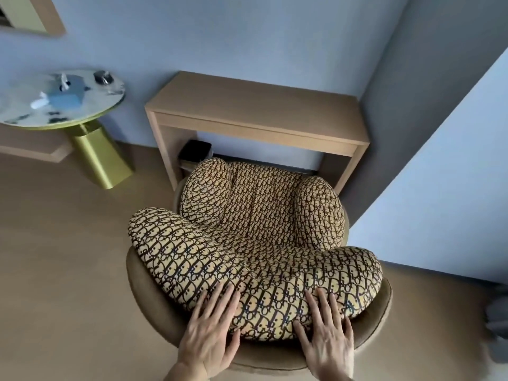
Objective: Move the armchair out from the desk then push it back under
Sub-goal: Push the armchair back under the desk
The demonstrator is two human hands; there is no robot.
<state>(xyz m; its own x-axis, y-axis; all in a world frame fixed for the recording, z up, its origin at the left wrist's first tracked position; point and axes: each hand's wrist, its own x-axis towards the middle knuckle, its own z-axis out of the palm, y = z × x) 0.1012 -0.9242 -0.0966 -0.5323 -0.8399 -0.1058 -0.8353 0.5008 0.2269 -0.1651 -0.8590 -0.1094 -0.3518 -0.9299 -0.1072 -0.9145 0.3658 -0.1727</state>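
Armchair [255,243]: on the floor [60,257], front just inside the counter [255,111] opening — most of it outside.
Hands: left hand [210,335] and right hand [327,335] flat, fingers spread, pressing its backrest cushion.
Under the counter: black box [195,153] at left.
Left: round side table [59,99].
Fabric: repeating monogram — unreadable.

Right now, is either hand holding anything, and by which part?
Nothing is gripped. Both the left hand and right hand lie flat, fingers spread, on the armchair's backrest cushion.
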